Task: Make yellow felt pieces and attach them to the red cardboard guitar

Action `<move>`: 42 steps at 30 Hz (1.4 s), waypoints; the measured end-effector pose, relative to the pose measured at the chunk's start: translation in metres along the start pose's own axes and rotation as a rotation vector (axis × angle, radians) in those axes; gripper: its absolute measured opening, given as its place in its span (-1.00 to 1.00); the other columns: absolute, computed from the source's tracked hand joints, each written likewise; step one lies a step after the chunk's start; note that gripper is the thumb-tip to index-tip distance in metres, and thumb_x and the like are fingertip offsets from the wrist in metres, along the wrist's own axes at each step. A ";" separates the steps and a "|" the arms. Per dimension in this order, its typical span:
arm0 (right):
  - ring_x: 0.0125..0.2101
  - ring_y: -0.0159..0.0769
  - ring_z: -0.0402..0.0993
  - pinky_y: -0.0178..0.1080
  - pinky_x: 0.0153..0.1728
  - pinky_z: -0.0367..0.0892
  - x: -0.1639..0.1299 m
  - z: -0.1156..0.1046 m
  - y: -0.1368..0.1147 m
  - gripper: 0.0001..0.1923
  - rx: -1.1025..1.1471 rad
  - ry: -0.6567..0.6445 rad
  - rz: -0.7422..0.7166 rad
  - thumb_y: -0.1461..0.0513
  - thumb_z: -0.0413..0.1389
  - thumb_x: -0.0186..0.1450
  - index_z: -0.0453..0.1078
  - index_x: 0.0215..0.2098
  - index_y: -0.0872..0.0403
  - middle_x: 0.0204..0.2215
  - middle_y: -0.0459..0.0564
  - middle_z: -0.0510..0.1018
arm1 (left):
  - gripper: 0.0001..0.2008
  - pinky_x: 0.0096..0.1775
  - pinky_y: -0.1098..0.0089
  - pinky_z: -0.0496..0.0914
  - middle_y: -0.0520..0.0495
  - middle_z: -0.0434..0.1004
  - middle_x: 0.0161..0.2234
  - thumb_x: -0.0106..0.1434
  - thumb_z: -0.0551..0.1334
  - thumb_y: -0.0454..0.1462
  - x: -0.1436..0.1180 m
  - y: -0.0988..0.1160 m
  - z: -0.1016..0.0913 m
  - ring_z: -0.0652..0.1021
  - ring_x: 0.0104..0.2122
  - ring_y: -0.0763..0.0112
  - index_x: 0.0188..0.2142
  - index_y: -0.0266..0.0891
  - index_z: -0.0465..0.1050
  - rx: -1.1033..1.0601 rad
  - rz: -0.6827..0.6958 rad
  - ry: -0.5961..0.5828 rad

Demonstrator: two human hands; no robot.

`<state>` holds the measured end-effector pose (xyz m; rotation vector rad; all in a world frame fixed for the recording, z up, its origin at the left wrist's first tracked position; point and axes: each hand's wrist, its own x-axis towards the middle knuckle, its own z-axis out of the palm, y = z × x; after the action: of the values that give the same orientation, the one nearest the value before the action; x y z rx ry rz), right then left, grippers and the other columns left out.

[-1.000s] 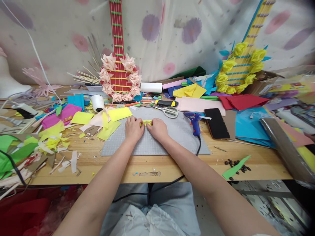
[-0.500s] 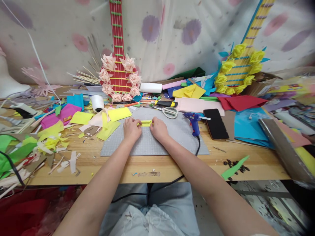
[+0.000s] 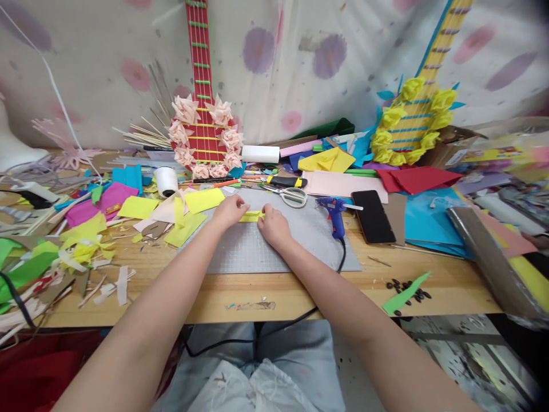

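1. Behind the work hangs one pale flower-printed sheet (image 3: 283, 86), its top cut off.
2. One tan wooden tabletop (image 3: 193, 309) spans the foreground, its left side buried under paper scraps.
3. Two guitars stand at the tabletop's back edge: a red paper-flowered guitar (image 3: 206, 140) and a yellow paper-flowered guitar (image 3: 414, 123); both necks run out of sight.
4. One grey gridded cutting mat (image 3: 244, 246) lies mid-tabletop, its front-left corner hidden by a forearm.
5. Two bare hands: the left hand (image 3: 230, 212) has fingertips drawn together, though I cannot tell whether they grip anything; the right hand (image 3: 275, 228) is clamped on one narrow yellow paper strip (image 3: 251, 217).
6. One black rectangular phone (image 3: 373, 216) lies near the mat's right edge.
7. That strip lies over the mat's back half, its left end hidden.
8. Small black oval seeds (image 3: 417, 297), too crowded to count, lie near the tabletop's front-right corner.
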<state>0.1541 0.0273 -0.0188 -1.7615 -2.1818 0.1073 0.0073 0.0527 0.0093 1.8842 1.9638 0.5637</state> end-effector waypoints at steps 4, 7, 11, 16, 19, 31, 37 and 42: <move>-0.27 -0.20 0.38 -0.26 -0.32 0.18 -0.001 -0.002 0.000 -0.77 0.011 0.004 0.000 0.23 -0.08 0.24 0.20 -0.14 0.13 -0.30 0.10 0.47 | -0.74 -0.35 0.44 0.30 -0.07 0.53 -0.28 -0.01 0.22 -0.18 0.012 0.007 -0.008 0.48 -0.33 0.37 -0.30 -0.22 0.43 0.176 0.016 -0.187; -0.27 -0.19 0.37 -0.26 -0.32 0.18 -0.001 -0.003 0.000 -0.76 0.024 -0.009 0.003 0.23 -0.08 0.25 0.19 -0.13 0.13 -0.30 0.10 0.47 | -0.77 -0.43 0.47 0.29 -0.04 0.54 -0.33 -0.04 0.24 -0.17 0.016 0.008 -0.008 0.48 -0.40 0.41 -0.37 -0.21 0.46 0.154 -0.009 -0.263; -0.28 -0.20 0.36 -0.25 -0.31 0.18 -0.001 -0.001 0.001 -0.76 0.060 -0.006 0.011 0.23 -0.09 0.25 0.20 -0.12 0.13 -0.30 0.09 0.46 | -0.80 -0.46 0.48 0.27 0.02 0.53 -0.40 -0.05 0.24 -0.21 0.013 0.006 -0.009 0.46 -0.45 0.45 -0.39 -0.20 0.47 0.126 -0.012 -0.296; -0.20 -0.26 0.29 -0.28 -0.21 0.18 0.000 0.000 0.006 -0.76 0.211 0.099 -0.014 0.25 -0.08 0.23 0.24 -0.14 0.08 -0.25 0.03 0.40 | -0.86 -0.30 0.40 0.30 -0.01 0.49 -0.39 -0.01 0.18 -0.32 -0.002 0.000 -0.003 0.44 -0.34 0.37 -0.41 -0.19 0.46 0.164 0.220 -0.088; -0.13 -0.24 0.22 -0.26 -0.12 0.16 0.002 0.001 0.011 -0.72 0.273 0.173 -0.038 0.22 -0.01 0.19 0.29 -0.12 0.08 -0.20 0.05 0.34 | -0.85 -0.21 0.35 0.28 -0.05 0.46 -0.38 0.02 0.14 -0.36 -0.009 -0.005 0.006 0.41 -0.27 0.32 -0.42 -0.19 0.45 0.167 0.346 0.006; -0.19 -0.28 0.21 -0.26 -0.12 0.13 0.007 0.002 0.012 -0.78 0.276 0.074 -0.234 0.37 -0.05 0.17 0.34 -0.25 0.09 -0.26 0.01 0.37 | -0.90 -0.25 0.41 0.27 0.00 0.39 -0.40 0.00 0.10 -0.40 -0.015 -0.027 0.017 0.36 -0.33 0.42 -0.45 -0.21 0.31 -0.093 0.423 0.101; -0.21 -0.26 0.23 -0.24 -0.15 0.13 0.010 0.006 0.015 -0.79 0.298 0.081 -0.283 0.39 -0.06 0.15 0.37 -0.34 0.09 -0.31 0.01 0.39 | -0.91 -0.22 0.37 0.26 -0.02 0.35 -0.41 -0.01 0.10 -0.41 -0.020 -0.032 0.015 0.35 -0.31 0.38 -0.50 -0.21 0.31 -0.059 0.441 0.124; -0.22 -0.25 0.24 -0.24 -0.17 0.14 0.012 0.011 0.017 -0.79 0.317 0.081 -0.290 0.41 -0.06 0.13 0.38 -0.39 0.09 -0.34 0.02 0.39 | -0.82 -0.24 0.35 0.27 -0.03 0.34 -0.37 -0.04 0.09 -0.43 -0.024 -0.032 0.016 0.35 -0.30 0.36 -0.39 -0.21 0.29 -0.063 0.454 0.167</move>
<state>0.1650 0.0443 -0.0309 -1.2479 -2.1927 0.2890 -0.0108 0.0287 -0.0212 2.3180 1.5823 0.9222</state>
